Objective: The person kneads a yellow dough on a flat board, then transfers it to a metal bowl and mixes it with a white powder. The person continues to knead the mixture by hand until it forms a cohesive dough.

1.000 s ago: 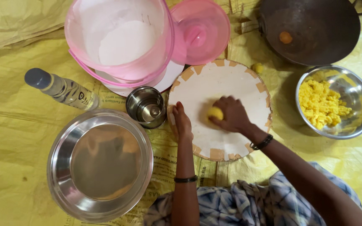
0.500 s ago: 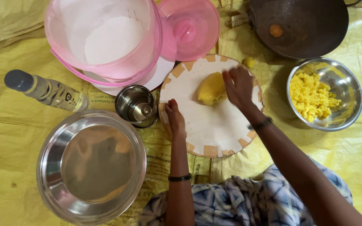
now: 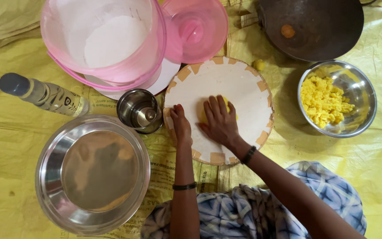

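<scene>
Yellow dough lying mid-board, pressed under the right hand.

The round white board is lying on the yellow floor sheet; the flat, spread right hand is covering the dough, apparently not gripping. The left hand, fingers loosely curled, is resting at the board's left edge beside a small steel cup.

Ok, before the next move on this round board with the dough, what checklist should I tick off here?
1. Right hand flat on yellow dough: ok.
2. Left hand steadying the round white board at its edge: ok.
3. Dough fully on the board: ok.
4. Small steel cup off the board: ok, though close beside it.
5. Dough thickness: cannot tell, hand covers it.
6. Large steel plate within reach: ok, judged.
</scene>
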